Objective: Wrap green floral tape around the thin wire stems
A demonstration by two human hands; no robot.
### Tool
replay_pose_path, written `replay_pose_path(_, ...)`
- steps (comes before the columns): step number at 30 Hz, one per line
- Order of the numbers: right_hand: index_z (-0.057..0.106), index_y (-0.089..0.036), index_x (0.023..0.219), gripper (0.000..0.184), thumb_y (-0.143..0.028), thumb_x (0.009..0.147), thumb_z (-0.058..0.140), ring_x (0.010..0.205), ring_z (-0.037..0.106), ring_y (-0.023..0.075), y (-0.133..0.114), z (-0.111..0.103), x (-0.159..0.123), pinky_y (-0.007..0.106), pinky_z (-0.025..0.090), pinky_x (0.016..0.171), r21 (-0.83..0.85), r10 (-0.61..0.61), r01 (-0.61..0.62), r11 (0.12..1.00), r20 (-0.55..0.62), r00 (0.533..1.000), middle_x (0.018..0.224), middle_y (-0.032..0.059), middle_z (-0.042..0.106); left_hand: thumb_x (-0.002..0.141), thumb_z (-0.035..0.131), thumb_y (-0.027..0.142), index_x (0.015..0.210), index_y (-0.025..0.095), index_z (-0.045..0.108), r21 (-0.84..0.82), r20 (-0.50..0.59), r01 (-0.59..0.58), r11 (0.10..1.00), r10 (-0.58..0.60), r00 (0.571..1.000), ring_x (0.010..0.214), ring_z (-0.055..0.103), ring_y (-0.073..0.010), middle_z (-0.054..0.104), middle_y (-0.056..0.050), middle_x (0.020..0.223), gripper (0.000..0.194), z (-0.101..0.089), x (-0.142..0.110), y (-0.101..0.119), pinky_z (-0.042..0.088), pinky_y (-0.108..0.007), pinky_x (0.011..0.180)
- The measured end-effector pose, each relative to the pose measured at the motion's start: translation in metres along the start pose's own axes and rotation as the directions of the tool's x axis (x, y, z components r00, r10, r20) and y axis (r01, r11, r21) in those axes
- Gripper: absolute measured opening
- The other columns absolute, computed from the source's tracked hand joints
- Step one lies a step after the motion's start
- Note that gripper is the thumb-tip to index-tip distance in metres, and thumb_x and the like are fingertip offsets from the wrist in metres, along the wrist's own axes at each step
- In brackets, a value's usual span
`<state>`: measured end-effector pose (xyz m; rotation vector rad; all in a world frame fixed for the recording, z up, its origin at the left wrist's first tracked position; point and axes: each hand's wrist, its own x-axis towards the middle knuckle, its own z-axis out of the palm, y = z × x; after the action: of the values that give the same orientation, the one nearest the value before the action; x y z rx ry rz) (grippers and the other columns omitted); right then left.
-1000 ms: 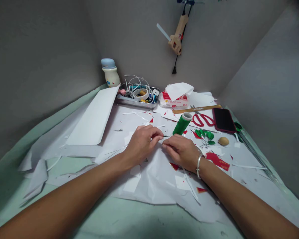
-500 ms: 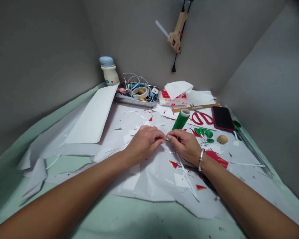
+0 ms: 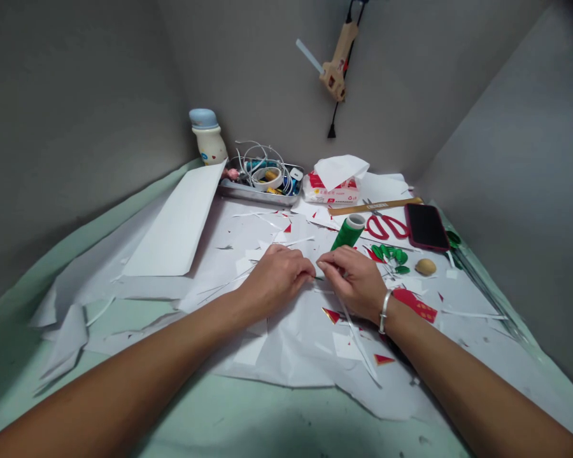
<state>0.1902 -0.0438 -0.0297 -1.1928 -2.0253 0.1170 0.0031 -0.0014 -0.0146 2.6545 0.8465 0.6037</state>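
Note:
My left hand (image 3: 284,273) is closed in a pinch over the middle of the papers. A thin dark green piece (image 3: 318,278) pokes out from its fingertips; most of it is hidden by the fingers. My right hand (image 3: 351,277), with a silver bangle (image 3: 384,312) at the wrist, is also pinched, just right of the left fingertips and slightly apart from them. What its fingers hold is too small to make out. Right behind it a spool of green thread (image 3: 346,234) leans to the right. Several green leaf-shaped pieces (image 3: 391,254) lie to its right.
Red-handled scissors (image 3: 386,226), a ruler (image 3: 377,207), a phone (image 3: 427,226) and a tan egg-shaped object (image 3: 426,266) lie at right. Behind are a tissue pack (image 3: 332,189), a metal tray (image 3: 262,196) and a bottle (image 3: 209,140). A glue gun (image 3: 337,70) hangs above. White card (image 3: 172,229) slopes at left.
My hands have drawn slightly apart. The left fingertips moved a little left and down with the green piece, and the right fingers opened up a small gap from them.

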Motion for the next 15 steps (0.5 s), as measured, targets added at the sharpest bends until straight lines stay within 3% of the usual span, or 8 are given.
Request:
replay_pose_path(4, 0.064, -0.02, 0.083, 0.014, -0.019, 0.089, 0.051, 0.073, 0.057, 0.0146, 0.0073, 0.0021, -0.0008, 0.027, 0.043, 0.068, 0.088, 0.12, -0.122, 0.989, 0.018, 0.993, 0.077, 0.0013, 0.065, 0.083, 0.056, 0.019, 0.085, 0.02, 0.066, -0.209, 0.013, 0.1, 0.973, -0.099, 0.995, 0.083, 0.059, -0.0155, 0.067, -0.001, 0.086, 0.01, -0.0033, 0.0015, 0.0039, 0.042, -0.032, 0.084)
replay_pose_path(8, 0.064, -0.021, 0.083, 0.013, -0.018, 0.087, 0.052, 0.073, 0.056, 0.0149, 0.0068, 0.0038, -0.0021, 0.027, 0.042, 0.068, 0.055, 0.133, -0.139, 0.989, 0.104, 0.986, 0.075, 0.0006, 0.064, 0.083, 0.054, 0.022, 0.086, 0.021, 0.065, -0.432, 0.031, 0.259, 0.864, -0.272, 0.962, 0.082, 0.06, -0.0147, 0.069, 0.0, 0.088, 0.011, -0.0051, 0.0024, 0.0032, 0.045, -0.028, 0.075)
replay_pose_path(15, 0.062, -0.02, 0.075, 0.014, -0.016, 0.085, 0.053, 0.07, 0.053, 0.0145, 0.0024, 0.004, -0.0014, 0.025, 0.039, 0.064, -0.008, 0.128, -0.128, 0.992, 0.143, 0.981, 0.07, 0.0005, 0.061, 0.08, 0.053, 0.02, 0.085, 0.019, 0.065, -0.487, 0.095, 0.351, 0.8, -0.351, 0.931, 0.08, 0.06, -0.015, 0.069, -0.001, 0.086, 0.013, -0.0098, 0.0045, 0.0031, 0.044, -0.027, 0.074)
